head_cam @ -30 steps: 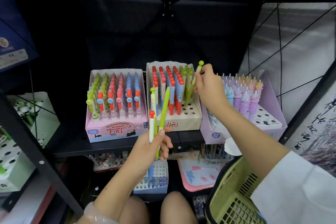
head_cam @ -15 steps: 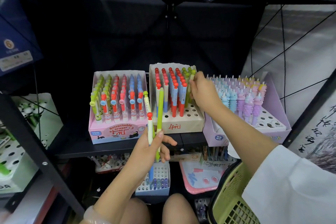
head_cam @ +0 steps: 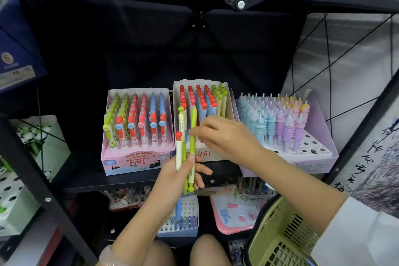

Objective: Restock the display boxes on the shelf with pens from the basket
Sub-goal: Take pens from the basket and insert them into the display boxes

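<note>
Your left hand (head_cam: pixel 177 177) grips a small bundle of slim plastic pens (head_cam: pixel 185 147) upright in front of the black metal shelf (head_cam: pixel 90 183), with the thumb pressing them against the curled fingers. The bundle has a white pen with a red ball top, a pen with a green top and a bright green pen whose ball end points down. Your right hand (head_cam: pixel 226 136) reaches across to this bundle, and its fingertips (head_cam: pixel 195 133) touch the bright green pen near its upper part; the picture is blurred there, so you cannot tell if they already pinch it. Just behind the hands stands the beige cardboard display box (head_cam: pixel 228 101), filled with red-topped and green-topped pens at its back. To its left is the pink cardboard display box (head_cam: pixel 133 162) of retractable eraser pens, and to its right the lilac cardboard display box (head_cam: pixel 319 157) with pastel animal-shaped pens. The green plastic basket (head_cam: pixel 278 235) is low at your right, under the right forearm.
</note>
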Demonstrator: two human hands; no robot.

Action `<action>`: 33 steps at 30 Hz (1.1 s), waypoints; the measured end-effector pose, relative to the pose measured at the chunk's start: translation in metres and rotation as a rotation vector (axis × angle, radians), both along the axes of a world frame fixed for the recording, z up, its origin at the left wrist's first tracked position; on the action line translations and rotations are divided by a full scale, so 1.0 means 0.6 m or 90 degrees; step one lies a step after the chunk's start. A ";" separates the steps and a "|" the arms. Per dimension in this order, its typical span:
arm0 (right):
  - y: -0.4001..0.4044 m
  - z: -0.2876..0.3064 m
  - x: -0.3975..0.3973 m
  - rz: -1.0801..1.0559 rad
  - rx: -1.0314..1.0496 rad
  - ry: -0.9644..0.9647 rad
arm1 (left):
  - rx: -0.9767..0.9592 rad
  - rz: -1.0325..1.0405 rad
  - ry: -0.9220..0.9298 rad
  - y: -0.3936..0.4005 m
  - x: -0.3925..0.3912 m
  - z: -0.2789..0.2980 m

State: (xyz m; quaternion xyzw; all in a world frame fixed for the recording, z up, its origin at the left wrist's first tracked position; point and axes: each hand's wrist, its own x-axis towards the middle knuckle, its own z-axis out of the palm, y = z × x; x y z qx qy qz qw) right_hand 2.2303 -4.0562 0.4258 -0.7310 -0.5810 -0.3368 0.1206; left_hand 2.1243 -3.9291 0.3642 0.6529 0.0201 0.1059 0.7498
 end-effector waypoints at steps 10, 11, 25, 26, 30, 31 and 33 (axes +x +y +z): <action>-0.022 -0.001 0.017 -0.072 0.130 -0.049 | -0.020 0.058 -0.039 0.003 -0.003 0.002; -0.024 0.004 0.021 -0.078 0.181 -0.017 | -0.003 0.072 -0.034 0.006 -0.003 0.000; 0.008 0.018 0.081 -0.418 0.161 0.387 | 0.024 0.067 0.035 0.011 -0.002 -0.008; 0.009 0.013 0.082 -0.438 0.136 0.380 | 0.027 0.065 0.034 0.012 -0.004 -0.007; 0.014 0.007 0.088 -0.491 0.063 0.430 | 0.031 0.065 0.033 0.018 -0.009 -0.009; 0.016 0.008 0.092 -0.506 0.040 0.448 | 0.030 0.064 0.035 0.019 -0.010 -0.009; 0.019 0.005 0.096 -0.528 0.006 0.485 | 0.026 0.065 0.036 0.022 -0.011 -0.010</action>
